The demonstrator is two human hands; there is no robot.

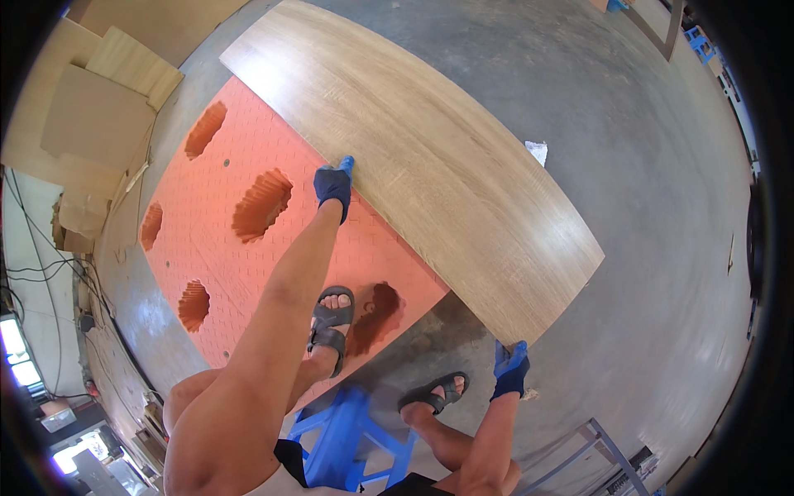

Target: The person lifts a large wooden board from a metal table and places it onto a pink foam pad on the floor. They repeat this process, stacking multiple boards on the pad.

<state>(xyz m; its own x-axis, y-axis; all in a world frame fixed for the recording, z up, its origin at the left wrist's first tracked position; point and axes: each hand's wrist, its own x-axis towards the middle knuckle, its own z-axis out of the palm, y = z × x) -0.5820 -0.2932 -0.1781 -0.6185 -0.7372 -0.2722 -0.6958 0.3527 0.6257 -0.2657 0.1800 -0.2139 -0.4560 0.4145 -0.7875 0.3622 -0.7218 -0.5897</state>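
Note:
A long wood-grain board [430,149] lies slantwise, partly over an orange plastic pallet [207,248] with scalloped hollows. My left hand [333,183], in a blue glove, grips the board's near long edge around its middle, thumb or finger on top. At the board's near right corner my right hand [512,364], gloved too, is closed on the edge. The fingers under the board are hidden on both hands. The board's right end reaches past the pallet over the floor.
A blue plastic stool [347,434] stands below me. My sandalled left foot [331,322] is on the pallet, the right foot [438,393] on the floor. Boards [91,116] lean at the left, with cables [50,269] nearby. A grey metal frame [600,442] stands lower right.

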